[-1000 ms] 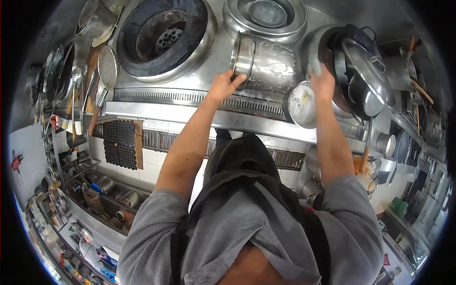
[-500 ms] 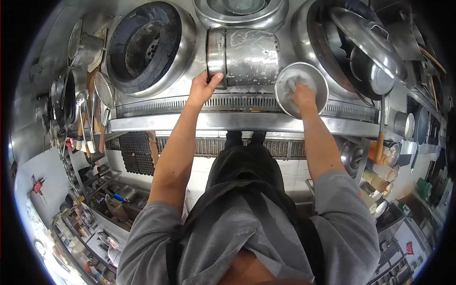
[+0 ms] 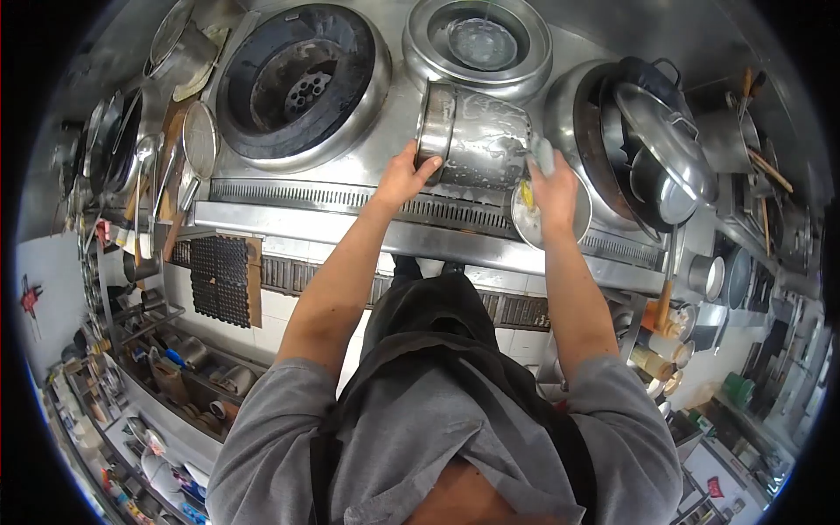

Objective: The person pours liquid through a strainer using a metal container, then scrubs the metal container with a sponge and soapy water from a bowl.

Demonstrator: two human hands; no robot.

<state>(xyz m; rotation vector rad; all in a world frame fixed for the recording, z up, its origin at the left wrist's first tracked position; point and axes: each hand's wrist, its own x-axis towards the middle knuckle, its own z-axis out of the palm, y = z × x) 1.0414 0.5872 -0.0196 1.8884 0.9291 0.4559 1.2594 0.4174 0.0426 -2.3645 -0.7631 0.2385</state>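
A large steel pot (image 3: 481,140) lies on its side on the steel cooktop, its wall streaked with white suds. My left hand (image 3: 404,179) is closed on the rim at its left end, thumb on the outside. At the pot's right end, my right hand (image 3: 557,194) grips a pale greyish-green sponge (image 3: 542,156), slightly blurred, close to the pot's base; whether they touch I cannot tell. Below that hand stands a metal bowl (image 3: 584,219) with whitish suds. Something yellow (image 3: 527,193) shows beside my fingers, over the bowl.
A black-ringed wok burner (image 3: 302,87) is at left, and a round steel burner well (image 3: 479,44) holding a water-filled vessel is behind the pot. On the right, a lid (image 3: 667,144) leans over stacked woks. Strainers and ladles (image 3: 149,166) hang at left. A slotted drain (image 3: 350,199) runs along the front.
My right hand has come up out of the bowl and now holds the sponge by the pot's right end. My left hand stays on the rim. The view has shifted and turned slightly.
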